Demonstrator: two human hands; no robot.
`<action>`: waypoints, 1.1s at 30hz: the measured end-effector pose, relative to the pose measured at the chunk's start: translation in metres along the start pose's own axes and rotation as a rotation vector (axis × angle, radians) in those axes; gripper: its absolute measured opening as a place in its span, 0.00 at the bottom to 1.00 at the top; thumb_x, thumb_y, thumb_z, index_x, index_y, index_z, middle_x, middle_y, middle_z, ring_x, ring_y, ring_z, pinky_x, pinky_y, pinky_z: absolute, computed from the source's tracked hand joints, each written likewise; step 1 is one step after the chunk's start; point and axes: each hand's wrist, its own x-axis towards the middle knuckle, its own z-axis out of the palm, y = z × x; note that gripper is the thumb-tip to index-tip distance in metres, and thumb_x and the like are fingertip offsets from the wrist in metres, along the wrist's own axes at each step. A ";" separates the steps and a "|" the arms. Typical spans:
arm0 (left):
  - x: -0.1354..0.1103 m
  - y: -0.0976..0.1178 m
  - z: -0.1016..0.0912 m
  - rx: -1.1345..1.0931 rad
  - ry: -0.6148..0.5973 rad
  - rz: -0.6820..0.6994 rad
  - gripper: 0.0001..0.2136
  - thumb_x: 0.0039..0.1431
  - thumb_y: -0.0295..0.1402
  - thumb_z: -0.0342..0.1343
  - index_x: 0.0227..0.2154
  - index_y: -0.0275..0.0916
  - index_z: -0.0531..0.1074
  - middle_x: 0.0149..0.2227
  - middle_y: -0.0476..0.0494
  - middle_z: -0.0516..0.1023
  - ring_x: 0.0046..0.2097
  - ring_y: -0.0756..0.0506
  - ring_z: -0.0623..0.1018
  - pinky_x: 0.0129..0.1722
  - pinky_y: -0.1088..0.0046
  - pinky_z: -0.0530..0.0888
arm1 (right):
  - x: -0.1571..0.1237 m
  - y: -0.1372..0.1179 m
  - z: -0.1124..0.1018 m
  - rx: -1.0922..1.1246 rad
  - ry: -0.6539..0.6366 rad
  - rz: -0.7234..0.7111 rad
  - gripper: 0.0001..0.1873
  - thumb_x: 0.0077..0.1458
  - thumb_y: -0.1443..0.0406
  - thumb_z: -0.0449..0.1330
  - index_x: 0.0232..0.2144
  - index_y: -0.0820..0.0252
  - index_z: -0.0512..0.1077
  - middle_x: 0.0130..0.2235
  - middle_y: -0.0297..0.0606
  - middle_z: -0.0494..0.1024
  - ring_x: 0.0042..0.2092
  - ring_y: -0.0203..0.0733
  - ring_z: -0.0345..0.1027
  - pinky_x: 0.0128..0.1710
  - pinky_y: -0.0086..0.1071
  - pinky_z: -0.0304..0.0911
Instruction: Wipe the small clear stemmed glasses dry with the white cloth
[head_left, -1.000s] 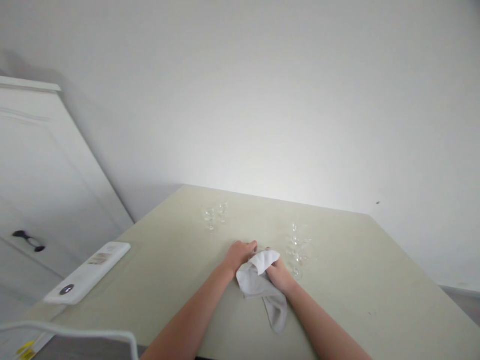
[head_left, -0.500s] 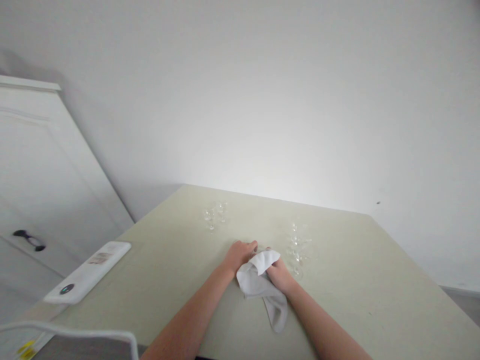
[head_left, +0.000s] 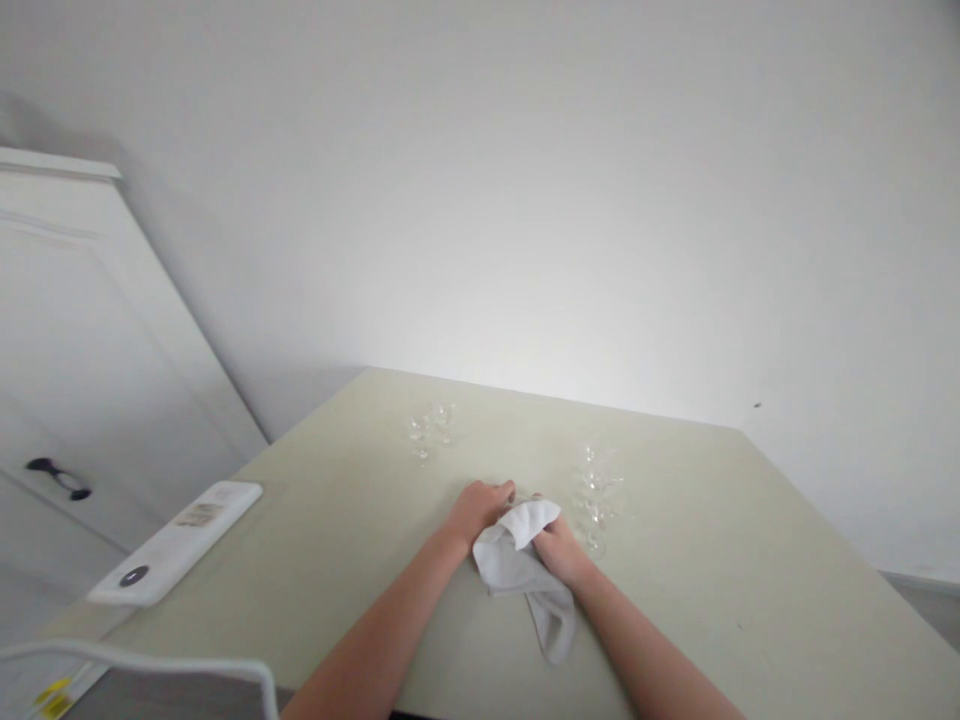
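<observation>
nothing moved | left hand (head_left: 480,510) fingers curled against cloth (head_left: 525,570) | right hand (head_left: 561,552) fingers clenched on cloth

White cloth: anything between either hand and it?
Nothing visible. The right hand grips the white cloth directly, and the left hand rests against its bunched top. The nearer glasses stand just right of the hands, the farther glasses back left, both apart from it.

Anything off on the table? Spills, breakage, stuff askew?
No spill or breakage shows. The left glasses and right glasses seem upright. The cloth is bunched in the right hand. One oddity: the white device lies at the table edge, possibly overhanging.
</observation>
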 end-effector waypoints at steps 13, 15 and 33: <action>-0.001 0.001 -0.001 -0.011 -0.003 -0.006 0.11 0.62 0.42 0.48 0.42 0.44 0.68 0.35 0.42 0.80 0.40 0.41 0.79 0.37 0.70 0.68 | -0.001 -0.001 0.000 0.012 -0.016 0.000 0.04 0.50 0.65 0.58 0.32 0.58 0.67 0.32 0.32 0.74 0.37 0.40 0.67 0.40 0.34 0.62; -0.001 0.002 -0.001 -0.016 -0.007 -0.015 0.11 0.62 0.42 0.48 0.42 0.44 0.68 0.35 0.42 0.80 0.40 0.40 0.79 0.37 0.69 0.68 | -0.001 -0.001 0.000 0.010 -0.013 0.004 0.04 0.50 0.64 0.58 0.31 0.57 0.67 0.32 0.33 0.74 0.37 0.41 0.68 0.40 0.34 0.63; -0.006 0.002 -0.006 -0.055 -0.021 0.019 0.09 0.61 0.39 0.48 0.41 0.43 0.67 0.37 0.42 0.80 0.40 0.41 0.79 0.38 0.69 0.68 | -0.001 -0.005 -0.001 -0.027 -0.019 0.042 0.05 0.50 0.64 0.57 0.32 0.57 0.67 0.33 0.34 0.74 0.38 0.42 0.67 0.42 0.35 0.63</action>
